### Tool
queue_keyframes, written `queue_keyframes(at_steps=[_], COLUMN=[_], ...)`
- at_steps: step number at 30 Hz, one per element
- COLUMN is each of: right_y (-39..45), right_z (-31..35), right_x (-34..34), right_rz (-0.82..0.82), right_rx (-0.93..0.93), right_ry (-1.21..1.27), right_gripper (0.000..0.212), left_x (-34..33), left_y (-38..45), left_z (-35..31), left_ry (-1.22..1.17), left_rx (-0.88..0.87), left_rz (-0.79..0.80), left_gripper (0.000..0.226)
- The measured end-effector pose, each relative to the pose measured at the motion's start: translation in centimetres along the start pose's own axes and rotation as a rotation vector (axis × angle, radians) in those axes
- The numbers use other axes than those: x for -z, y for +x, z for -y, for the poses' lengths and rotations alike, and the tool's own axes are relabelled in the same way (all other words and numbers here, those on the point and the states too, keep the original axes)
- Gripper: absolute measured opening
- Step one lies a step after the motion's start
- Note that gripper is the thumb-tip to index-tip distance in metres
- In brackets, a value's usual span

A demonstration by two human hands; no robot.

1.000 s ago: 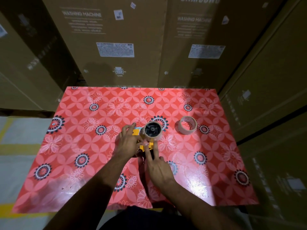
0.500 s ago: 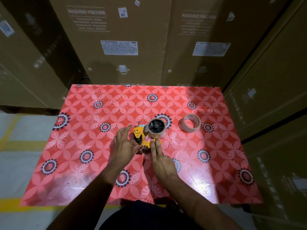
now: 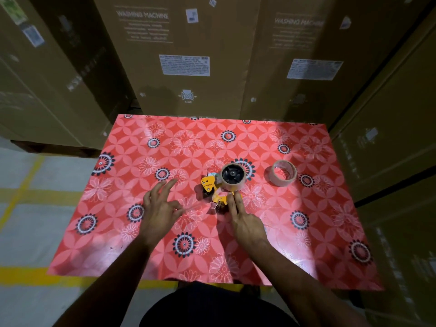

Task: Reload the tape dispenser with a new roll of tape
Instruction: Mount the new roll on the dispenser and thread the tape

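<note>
- The tape dispenser (image 3: pixel 218 187), yellow with a black hub, lies on its side near the middle of the red flowered table (image 3: pixel 330 244); a roll (image 3: pixel 232 179) sits on that hub.
- A second tape roll (image 3: pixel 283 173) lies flat to the right of the dispenser, well apart from it. From this view I cannot tell which of the two rolls is the new one.
- The right hand (image 3: pixel 245 223) presses two extended fingers (image 3: pixel 232 201) onto the near end of the dispenser, pinning it rather than gripping it.
- The left hand (image 3: pixel 160 208) hovers to the left of the dispenser with fingers spread wide, holding nothing visible; a faint clear streak runs from it toward the dispenser and may be tape, too thin to be sure.
- Risk: the dispenser is only pinned by fingertips, so a sideways pull on the tape would likely make it slide or pivot on the glossy cloth.
- Risk: a loose tape end could fold back onto itself or stick to the table if tension drops.
- Risk: the cutter's teeth are probably close to the pinning fingers; a slip could nick them.
- Count: one dispenser, two rolls, two hands, one table, and several big cardboard cartons (image 3: pixel 184 55) stacked along the far side.
</note>
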State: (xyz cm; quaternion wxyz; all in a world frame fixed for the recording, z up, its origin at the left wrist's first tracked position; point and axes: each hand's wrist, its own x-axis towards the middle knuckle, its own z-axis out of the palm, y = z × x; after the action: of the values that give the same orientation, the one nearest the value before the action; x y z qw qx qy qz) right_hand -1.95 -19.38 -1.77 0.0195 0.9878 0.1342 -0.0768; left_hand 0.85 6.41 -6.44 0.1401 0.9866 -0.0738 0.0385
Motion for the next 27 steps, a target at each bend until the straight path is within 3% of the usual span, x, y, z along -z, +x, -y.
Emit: queue_keyframes(at_steps=[6, 13, 19, 24, 27], right_y=[2.0, 4.4, 5.2, 4.9, 4.9], right_z=[1.2, 2.2, 3.5, 4.1, 4.2], right_x=[-2.6, -3.3, -2.0, -0.6, -0.9], right_rz=[-0.062, 0.015, -0.196, -0.358, -0.279], right_rx=[-0.070, -0.047, -0.150, -0.196, -0.221], right_ry=[0.021, 0.037, 0.086, 0.106, 0.166], right_gripper=[0.057, 0.052, 0.046, 0.034, 0.019], left_x=[-0.4, -0.4, -0.3, -0.1, -0.4], left_y=[-0.4, -0.3, 0.0, -0.2, -0.7], left_z=[-0.2, 0.2, 0.7, 1.3, 1.3], left_ry=[0.010, -0.044, -0.058, 0.040, 0.013], left_rx=[0.019, 0.042, -0.008, -0.212, -0.204], left_rz=[0.007, 0.049, 0.053, 0.043, 0.116], left_gripper=[0.014, 0.013, 0.011, 0.016, 0.020])
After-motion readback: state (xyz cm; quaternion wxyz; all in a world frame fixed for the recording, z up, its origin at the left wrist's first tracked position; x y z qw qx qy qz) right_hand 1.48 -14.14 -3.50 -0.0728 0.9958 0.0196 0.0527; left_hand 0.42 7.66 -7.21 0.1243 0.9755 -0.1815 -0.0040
